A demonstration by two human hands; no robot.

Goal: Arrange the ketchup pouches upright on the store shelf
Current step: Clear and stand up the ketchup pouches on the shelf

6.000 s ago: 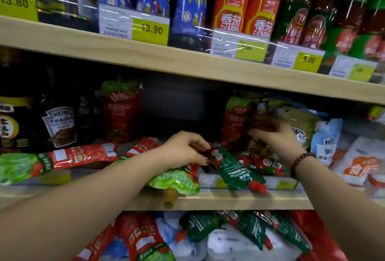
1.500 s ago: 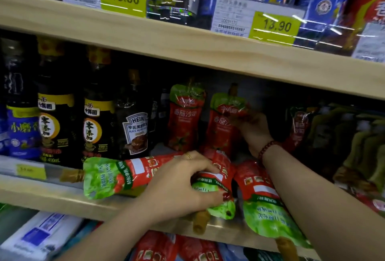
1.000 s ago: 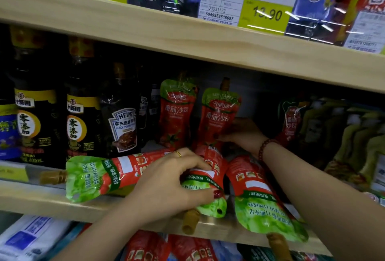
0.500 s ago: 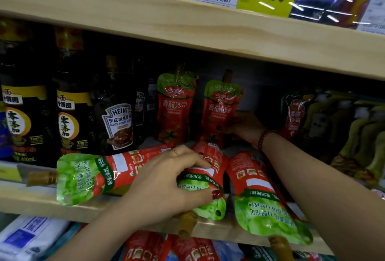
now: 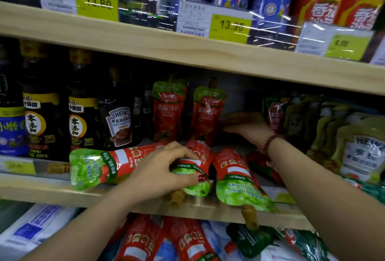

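Note:
Two red-and-green ketchup pouches stand upright at the back of the wooden shelf (image 5: 62, 190), one on the left (image 5: 168, 111) and one on the right (image 5: 208, 113). Three more lie flat at the front with their spouts over the edge: a left one (image 5: 100, 167), a middle one (image 5: 195, 185) and a right one (image 5: 239, 181). My left hand (image 5: 162, 169) is closed over the middle lying pouch. My right hand (image 5: 245, 125) reaches deep into the shelf, fingers stretched out flat beside the right upright pouch and holding nothing. Another upright pouch (image 5: 275, 113) stands to the right of that hand.
Dark sauce bottles (image 5: 79, 123) and a Heinz bottle (image 5: 119, 123) crowd the shelf's left side. Pale Heinz pouches (image 5: 358, 152) fill the right. The upper shelf board (image 5: 187, 52) hangs low overhead. More pouches (image 5: 145, 240) and white bags lie on the shelf below.
My right hand has come off the right upright pouch, which now stands by itself, and rests just beside it. My left hand stays on the middle lying pouch.

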